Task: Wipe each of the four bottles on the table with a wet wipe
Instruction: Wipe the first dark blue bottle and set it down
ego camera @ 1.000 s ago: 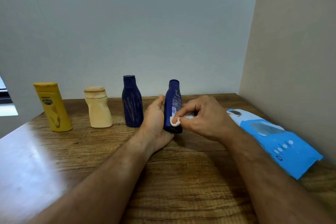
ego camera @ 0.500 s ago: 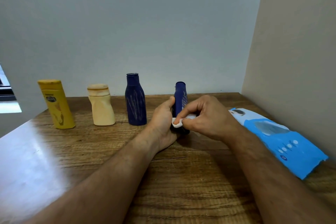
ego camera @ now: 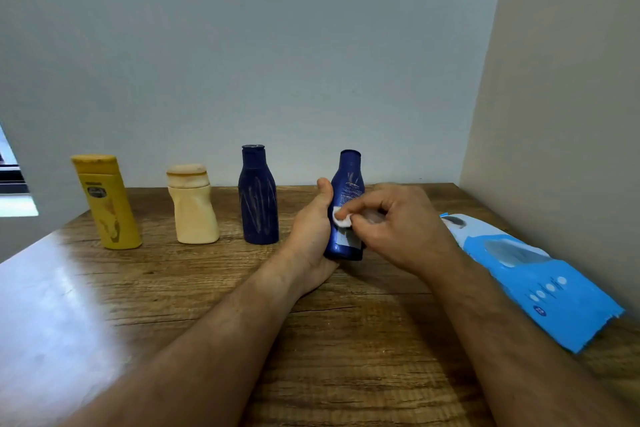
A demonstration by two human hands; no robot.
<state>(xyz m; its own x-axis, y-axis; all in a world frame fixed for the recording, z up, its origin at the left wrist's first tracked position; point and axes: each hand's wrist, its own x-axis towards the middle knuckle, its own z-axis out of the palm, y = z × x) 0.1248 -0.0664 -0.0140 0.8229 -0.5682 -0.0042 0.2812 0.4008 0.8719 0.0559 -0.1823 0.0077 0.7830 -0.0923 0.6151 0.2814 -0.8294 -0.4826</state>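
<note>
Along the back of the wooden table stand a yellow bottle, a cream bottle and a dark blue bottle with pale streaks. A second blue bottle stands upright further right, its printed label facing me. My left hand grips it from the left, thumb up along its side. My right hand pinches a small white wet wipe and presses it against the bottle's front.
A blue and white wet wipe pack lies flat along the right wall. Walls close the table at the back and right. A bright glare covers the table's left part.
The held blue bottle has turned so its label faces me. The wipe sits a little higher on its front than one second ago. Both hands stay on it.
</note>
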